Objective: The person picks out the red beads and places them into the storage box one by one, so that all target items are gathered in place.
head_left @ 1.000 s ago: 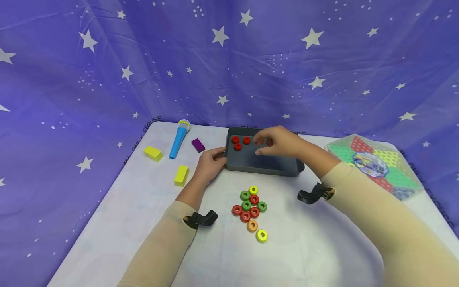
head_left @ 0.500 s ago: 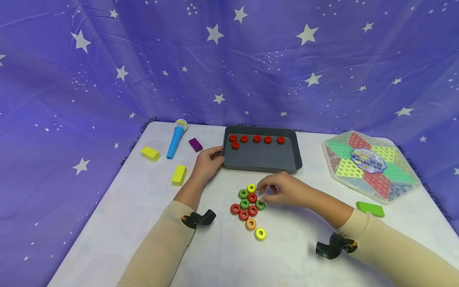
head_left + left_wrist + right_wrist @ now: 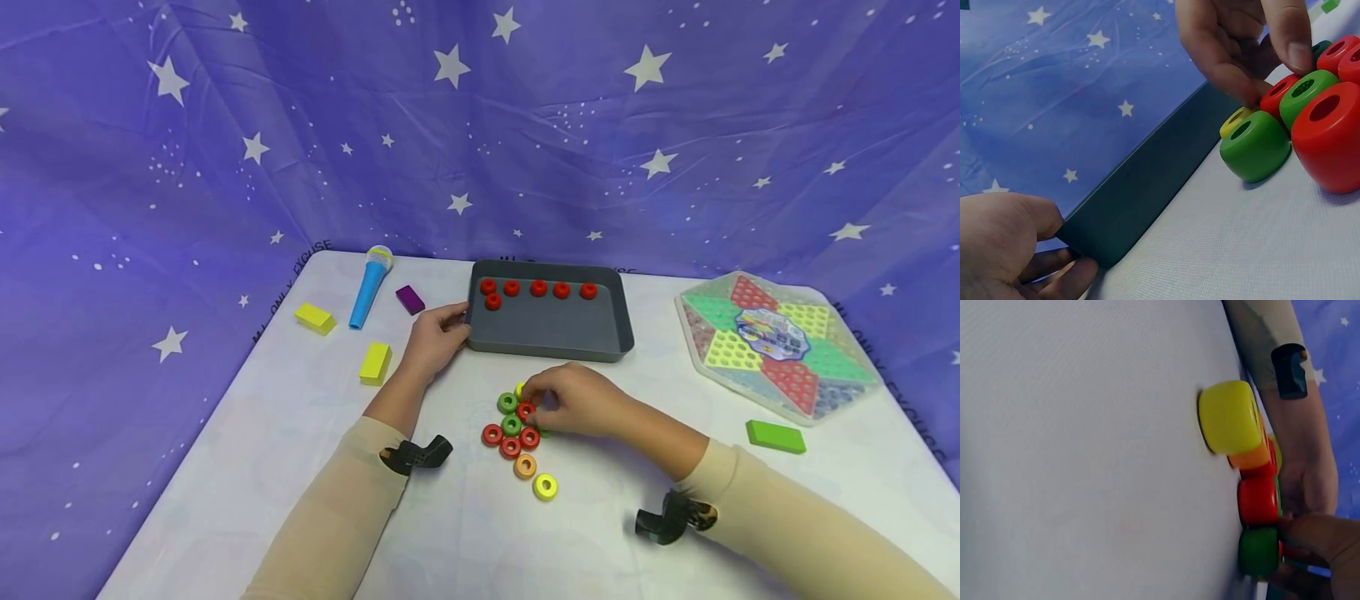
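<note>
My left hand [image 3: 435, 340] grips the left side of a dark grey tray [image 3: 555, 354]; the left wrist view shows thumb and fingers at the tray's corner. Several red beads [image 3: 538, 287] lie inside, most in a row along the back. In front of the tray, my right hand [image 3: 581, 400] pinches a red bead [image 3: 526, 412] within a loose cluster of ring-shaped beads. Around it are a green bead [image 3: 507, 402], a partly covered yellow bead [image 3: 521, 389] and more red ones [image 3: 492, 434]. An orange bead [image 3: 525, 466] and a yellow bead [image 3: 545, 487] trail nearer me.
Left of the tray lie a blue toy microphone [image 3: 367, 292], a purple block [image 3: 410, 299] and two yellow blocks [image 3: 315, 318]. To the right are a hexagonal game board [image 3: 776, 342] and a green block [image 3: 776, 436]. A starry purple cloth [image 3: 480, 125] hangs behind the table.
My right hand has come from over the tray down to the bead cluster, then slightly left onto the red bead. Red beads at the tray's back are uncovered. My left hand stays at the tray.
</note>
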`<state>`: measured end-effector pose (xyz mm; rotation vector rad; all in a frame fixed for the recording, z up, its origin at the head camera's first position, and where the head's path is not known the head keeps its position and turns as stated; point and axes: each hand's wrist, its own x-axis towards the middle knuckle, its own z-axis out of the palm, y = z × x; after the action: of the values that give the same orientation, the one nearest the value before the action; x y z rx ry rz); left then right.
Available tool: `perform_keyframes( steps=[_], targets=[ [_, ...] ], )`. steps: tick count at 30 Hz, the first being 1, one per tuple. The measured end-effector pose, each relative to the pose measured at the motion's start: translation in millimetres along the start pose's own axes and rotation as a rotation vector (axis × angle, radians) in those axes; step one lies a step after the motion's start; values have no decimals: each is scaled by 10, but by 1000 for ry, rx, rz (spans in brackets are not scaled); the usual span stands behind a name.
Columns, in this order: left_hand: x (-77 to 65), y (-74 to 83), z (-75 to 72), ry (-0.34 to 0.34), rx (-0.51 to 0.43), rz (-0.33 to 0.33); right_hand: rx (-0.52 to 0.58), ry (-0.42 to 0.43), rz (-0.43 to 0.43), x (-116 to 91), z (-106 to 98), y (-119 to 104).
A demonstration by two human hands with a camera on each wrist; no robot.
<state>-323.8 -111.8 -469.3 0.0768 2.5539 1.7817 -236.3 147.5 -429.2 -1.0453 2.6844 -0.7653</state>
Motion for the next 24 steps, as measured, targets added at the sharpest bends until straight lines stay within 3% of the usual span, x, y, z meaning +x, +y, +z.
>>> perform_keyframes(
  steps=[7, 14, 24],
  targets=[
    [0, 15, 0, 2, -2, 0, -105, -6, 95, 12, 48, -122],
    [-17, -2, -2, -3, -8, -9, -155, -15, 97, -4, 36, -149],
    [-9, 1, 0, -5, -7, -11, -112, 13, 92, -95, -364, -58]
  ],
)
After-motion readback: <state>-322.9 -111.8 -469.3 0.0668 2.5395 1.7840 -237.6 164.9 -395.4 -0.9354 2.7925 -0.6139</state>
